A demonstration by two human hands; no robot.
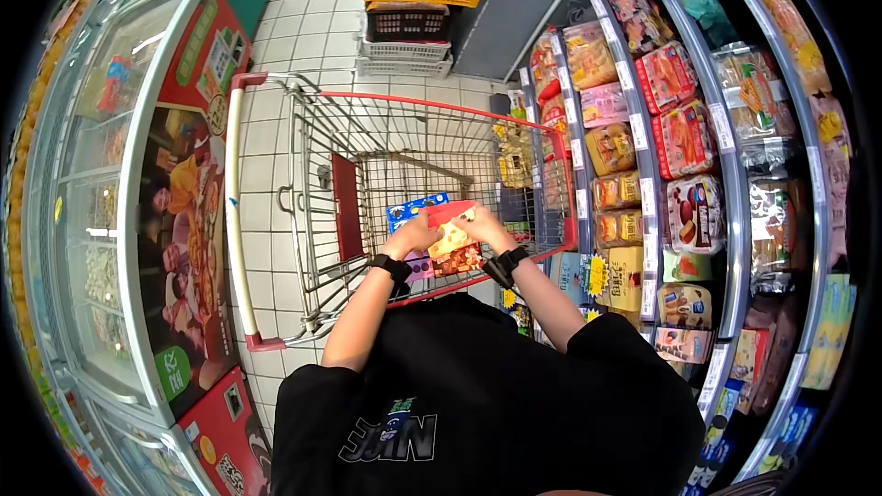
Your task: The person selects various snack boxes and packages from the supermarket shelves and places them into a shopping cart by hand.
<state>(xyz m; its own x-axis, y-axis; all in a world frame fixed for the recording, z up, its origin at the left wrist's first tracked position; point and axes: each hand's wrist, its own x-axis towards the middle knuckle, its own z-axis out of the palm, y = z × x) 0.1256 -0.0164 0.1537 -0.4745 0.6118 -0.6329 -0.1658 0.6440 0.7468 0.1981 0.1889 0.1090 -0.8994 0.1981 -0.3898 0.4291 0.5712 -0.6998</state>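
Over the shopping cart (423,99), both my hands are on a yellow and red package (452,237) whose contents I cannot make out. My left hand (415,235) grips its left side, fingers closed. On the opposite side, my right hand (488,231) has its fingers bent round the edge. Below them in the basket are a blue box (404,212), a purple package (420,265) and a reddish package (459,262), partly covered by my hands and the yellow package. A black band is on each wrist.
Shelves of packaged food (680,138) line the right side, close to the cart. A glass-topped freezer (101,211) runs along the left. Ahead stand stacked crates (409,23) beside a grey pillar (501,18), on a tiled floor (308,0).
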